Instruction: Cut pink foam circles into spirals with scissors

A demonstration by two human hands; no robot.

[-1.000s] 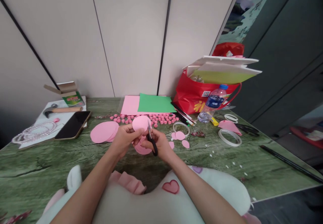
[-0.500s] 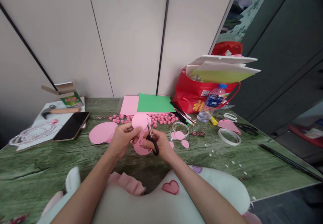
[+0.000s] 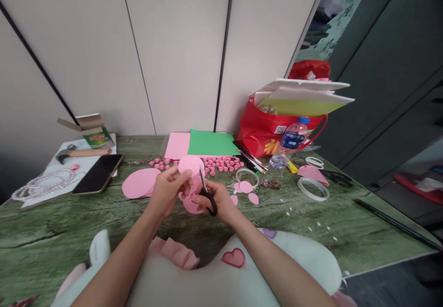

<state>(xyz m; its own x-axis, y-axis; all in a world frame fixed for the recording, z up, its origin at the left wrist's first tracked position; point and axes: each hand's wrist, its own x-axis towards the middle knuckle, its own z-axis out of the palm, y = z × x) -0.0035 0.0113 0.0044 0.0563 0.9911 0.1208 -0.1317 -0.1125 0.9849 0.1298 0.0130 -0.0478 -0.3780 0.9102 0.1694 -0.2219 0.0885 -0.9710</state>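
My left hand (image 3: pixel 169 188) pinches a pink paper circle (image 3: pixel 190 164) and holds it up above the green table (image 3: pixel 51 228). My right hand (image 3: pixel 215 196) grips black-handled scissors (image 3: pixel 206 193), blades pointing up against the circle's right edge. More pink paper pieces (image 3: pixel 191 204) lie on the table right under both hands. A stack of larger pink circles (image 3: pixel 139 182) rests just left of my left hand.
Small pink circles (image 3: pixel 246 187), tape rolls (image 3: pixel 313 188), a row of pink beads (image 3: pixel 221 163) and pink and green sheets (image 3: pixel 211 142) lie beyond. A phone (image 3: pixel 98 173), hammer (image 3: pixel 81 153) and pearl strings (image 3: pixel 41 182) sit left. A red bag (image 3: pixel 266 131), bottle (image 3: pixel 289 143) stand right. A plush pillow (image 3: pixel 207 274) fills my lap.
The pink circle and both hands have shifted slightly left, and the scissors moved along the circle's edge. Nothing else on the table moved.
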